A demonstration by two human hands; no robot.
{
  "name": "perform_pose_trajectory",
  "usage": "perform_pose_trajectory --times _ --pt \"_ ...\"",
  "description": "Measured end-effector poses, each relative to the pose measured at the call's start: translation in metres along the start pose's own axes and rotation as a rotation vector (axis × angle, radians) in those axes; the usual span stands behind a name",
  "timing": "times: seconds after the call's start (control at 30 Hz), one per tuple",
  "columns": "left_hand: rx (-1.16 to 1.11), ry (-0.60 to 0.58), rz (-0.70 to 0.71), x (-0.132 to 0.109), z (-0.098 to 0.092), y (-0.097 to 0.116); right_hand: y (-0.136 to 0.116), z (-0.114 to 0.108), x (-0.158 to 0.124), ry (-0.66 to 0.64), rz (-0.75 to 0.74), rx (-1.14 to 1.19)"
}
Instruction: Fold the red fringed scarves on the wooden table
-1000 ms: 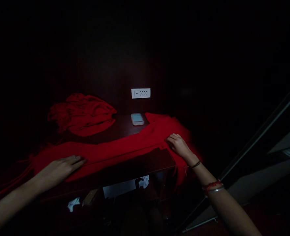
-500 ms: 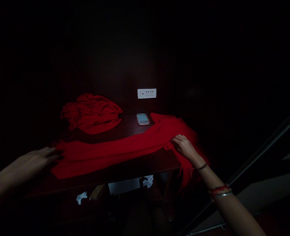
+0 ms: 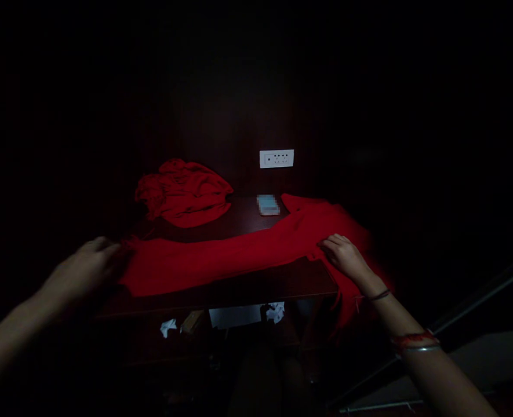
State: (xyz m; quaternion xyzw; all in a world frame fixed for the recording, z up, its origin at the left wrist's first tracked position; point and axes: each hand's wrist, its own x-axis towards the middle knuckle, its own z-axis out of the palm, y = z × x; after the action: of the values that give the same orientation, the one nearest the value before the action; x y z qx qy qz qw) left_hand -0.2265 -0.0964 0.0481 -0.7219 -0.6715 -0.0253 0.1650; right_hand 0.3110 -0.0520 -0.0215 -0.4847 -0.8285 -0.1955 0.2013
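A long red fringed scarf (image 3: 221,255) stretches across the dark table, its right part spread wide and hanging over the table's right end. My right hand (image 3: 345,255) has its fingers drawn together on the scarf's near edge, by the table corner. At the scarf's left, fringed end is my left hand (image 3: 88,260), fingers bent downward. Shadow and blur hide its fingertips, so whether it grips the fringe is unclear. Behind the scarf, to the left, lies a bunched red fringed cloth (image 3: 186,194).
A small light-blue object (image 3: 268,205), blurred out, lies at the back of the table (image 3: 282,284). A white socket panel (image 3: 276,158) is on the wall above. Below the tabletop are crumpled white paper (image 3: 168,328) and a brownish box (image 3: 192,322). A slanting rail (image 3: 477,295) runs at right.
The view has shifted, so the table and everything on it appear further right and slightly higher. My left hand's fingers look more bent. My right hand stays at the same spot on the scarf.
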Motion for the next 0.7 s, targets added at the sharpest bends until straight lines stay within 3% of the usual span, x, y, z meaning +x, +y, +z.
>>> perform_pose_trajectory --times 0.17,0.3,0.4,0.53,0.7 --pt "-0.128 0.015 0.527 0.022 0.029 0.1 0.0 -0.001 -0.001 -0.003 -0.017 -0.045" --pt "-0.147 -0.008 0.663 0.027 0.025 0.164 -0.004 -0.005 -0.001 -0.005 -0.014 -0.057" --pt "-0.129 -0.031 0.724 0.034 0.019 0.182 -0.006 -0.007 0.0 0.0 -0.018 -0.047" --pt "-0.059 -0.05 0.775 0.042 0.017 0.19 -0.011 -0.012 0.004 -0.034 -0.066 -0.016" --pt "0.01 -0.039 0.674 0.041 0.018 0.206 -0.035 -0.022 0.015 -0.114 -0.173 0.053"
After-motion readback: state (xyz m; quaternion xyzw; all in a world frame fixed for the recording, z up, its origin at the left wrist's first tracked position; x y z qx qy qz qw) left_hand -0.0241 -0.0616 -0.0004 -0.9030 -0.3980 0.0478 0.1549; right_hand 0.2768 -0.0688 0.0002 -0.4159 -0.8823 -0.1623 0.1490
